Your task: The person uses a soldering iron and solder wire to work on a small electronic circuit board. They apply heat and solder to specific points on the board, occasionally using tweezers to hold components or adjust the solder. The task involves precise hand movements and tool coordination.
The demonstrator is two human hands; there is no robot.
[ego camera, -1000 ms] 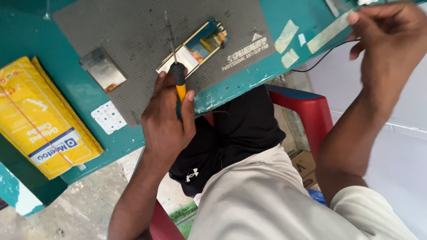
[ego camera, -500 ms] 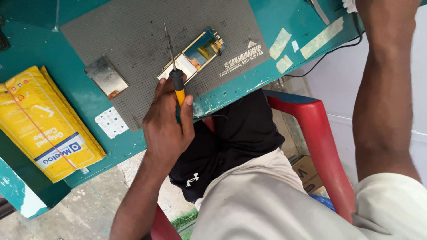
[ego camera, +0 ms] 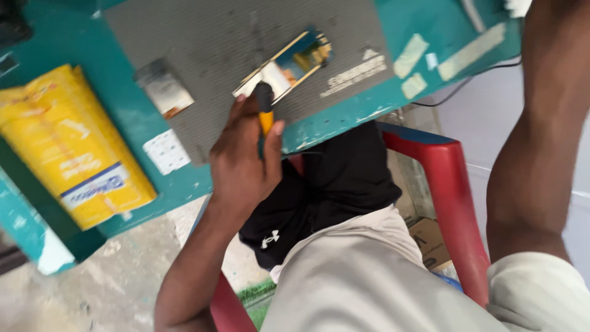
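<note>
Screwdriver (ego camera: pixel 265 109), black and yellow in the handle, gripped in the left hand (ego camera: pixel 243 163), fingers curled shut around it and thumb pressed along the yellow part. Tip lost to blur, aimed toward the opened phone (ego camera: pixel 287 63) lying tilted on the grey mat (ego camera: pixel 203 37). Hand poised over the near edge of the mat, just beside the phone's lower end.

Seen from the head camera only: mat spread across a teal counter (ego camera: pixel 362 107), strips of pale tape (ego camera: pixel 473 52) stuck to the counter's right part. Small metal plate (ego camera: pixel 163 88) resting on the mat's left side, apart from the phone. White label sheet (ego camera: pixel 166 151) just past the mat's corner. Yellow packet (ego camera: pixel 74 147) lying at the counter's left end, well apart from the hand. Thin black cable (ego camera: pixel 467 83) trailing off the counter's right edge. Red plastic chair (ego camera: pixel 445 197) below.

Right forearm raised at the frame's right side; right hand cut off by the top edge, so open or closed impossible to tell.
</note>
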